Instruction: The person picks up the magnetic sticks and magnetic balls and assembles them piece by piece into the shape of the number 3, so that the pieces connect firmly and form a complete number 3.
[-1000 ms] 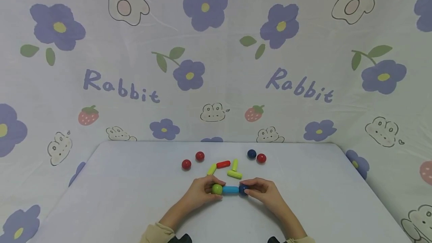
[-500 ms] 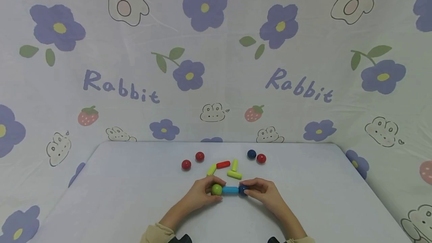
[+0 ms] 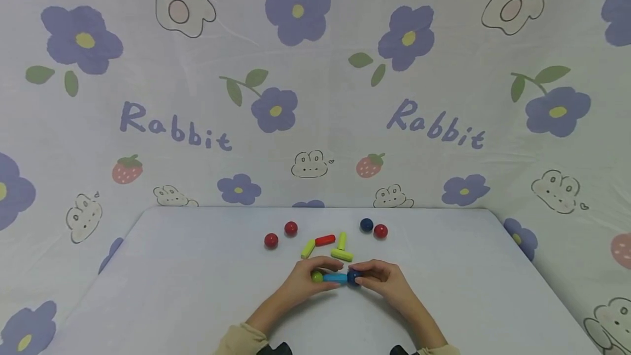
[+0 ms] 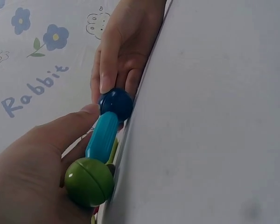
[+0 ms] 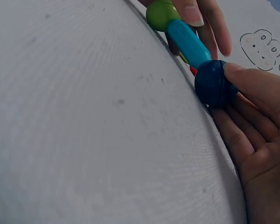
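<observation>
The rod (image 3: 335, 278) is touched at its ends by the green ball (image 4: 89, 182) and navy ball (image 5: 212, 84). The left hand (image 3: 303, 278) has been slid along it, loosely spread; the navy ball is pinched by the right hand (image 3: 386, 278), so steadying seems mainly left there.

Head view: green ball (image 3: 317, 276) partly hidden by left hand (image 3: 302, 279), navy ball (image 3: 351, 278) by right hand (image 3: 386, 277). Below the hands, sleeves (image 3: 241, 339) cut off by lower edge.
</observation>
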{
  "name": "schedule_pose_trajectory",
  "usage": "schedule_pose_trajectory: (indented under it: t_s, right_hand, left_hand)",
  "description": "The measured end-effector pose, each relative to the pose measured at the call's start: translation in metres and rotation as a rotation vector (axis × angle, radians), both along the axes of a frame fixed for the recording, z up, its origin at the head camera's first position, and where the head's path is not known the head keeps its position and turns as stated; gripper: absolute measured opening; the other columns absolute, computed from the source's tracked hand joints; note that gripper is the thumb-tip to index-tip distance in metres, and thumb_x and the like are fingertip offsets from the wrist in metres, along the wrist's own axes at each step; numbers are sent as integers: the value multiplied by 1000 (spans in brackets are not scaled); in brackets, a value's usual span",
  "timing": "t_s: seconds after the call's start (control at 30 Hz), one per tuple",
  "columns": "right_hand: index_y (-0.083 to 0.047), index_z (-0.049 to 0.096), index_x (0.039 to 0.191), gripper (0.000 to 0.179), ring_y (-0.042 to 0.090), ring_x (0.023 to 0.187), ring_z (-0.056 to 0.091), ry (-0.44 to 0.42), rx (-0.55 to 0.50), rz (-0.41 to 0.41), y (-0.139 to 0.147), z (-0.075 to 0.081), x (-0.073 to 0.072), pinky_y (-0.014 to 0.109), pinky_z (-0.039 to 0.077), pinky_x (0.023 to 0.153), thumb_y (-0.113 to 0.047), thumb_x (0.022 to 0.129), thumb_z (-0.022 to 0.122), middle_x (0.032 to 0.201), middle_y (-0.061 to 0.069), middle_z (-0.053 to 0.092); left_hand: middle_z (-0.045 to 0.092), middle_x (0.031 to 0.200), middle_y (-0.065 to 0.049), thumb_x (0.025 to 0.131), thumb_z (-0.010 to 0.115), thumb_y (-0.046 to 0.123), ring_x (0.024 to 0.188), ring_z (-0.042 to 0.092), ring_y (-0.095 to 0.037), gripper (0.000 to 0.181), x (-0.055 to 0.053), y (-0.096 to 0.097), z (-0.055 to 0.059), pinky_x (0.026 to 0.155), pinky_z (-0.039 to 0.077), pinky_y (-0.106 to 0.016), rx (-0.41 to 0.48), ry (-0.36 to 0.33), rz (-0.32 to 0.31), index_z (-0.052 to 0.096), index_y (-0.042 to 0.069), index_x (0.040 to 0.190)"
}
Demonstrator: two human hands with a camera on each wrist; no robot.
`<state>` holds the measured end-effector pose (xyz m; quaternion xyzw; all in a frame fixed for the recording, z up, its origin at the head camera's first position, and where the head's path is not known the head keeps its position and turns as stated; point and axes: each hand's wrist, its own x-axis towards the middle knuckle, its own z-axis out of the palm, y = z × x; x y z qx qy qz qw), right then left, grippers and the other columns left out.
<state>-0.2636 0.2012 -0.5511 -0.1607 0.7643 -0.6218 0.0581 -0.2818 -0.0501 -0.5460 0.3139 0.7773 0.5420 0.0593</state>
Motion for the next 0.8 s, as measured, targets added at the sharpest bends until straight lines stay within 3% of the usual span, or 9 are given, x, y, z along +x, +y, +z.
schedule_pose_trajectory:
  t_s: [0.27,0.53,0.8]
  right_hand:
    - [-4,67,116,35,9,110,67,-16,17,-18,-2,2,0,18,52,96,-20,86,75,122,15,68]
    - [-3,67,117,35,7,109,67,-2,-2,-5,-1,2,-1,18,51,96,-19,86,74,122,16,68]
    - [-3,66,119,38,6,108,67,-9,1,-8,-1,2,0,16,52,94,-20,85,75,123,17,68]
  left_hand:
    - [71,116,4,85,76,26,105,66,-12,35,-3,5,-2,93,52,-23,-39,19,10,67,25,119]
    - [73,112,4,84,77,21,102,66,-14,31,-5,7,0,92,52,-22,-49,-17,29,70,24,114]
    - [74,105,7,84,77,22,99,65,-6,24,-7,6,-1,92,49,-20,-91,-22,63,74,25,107]
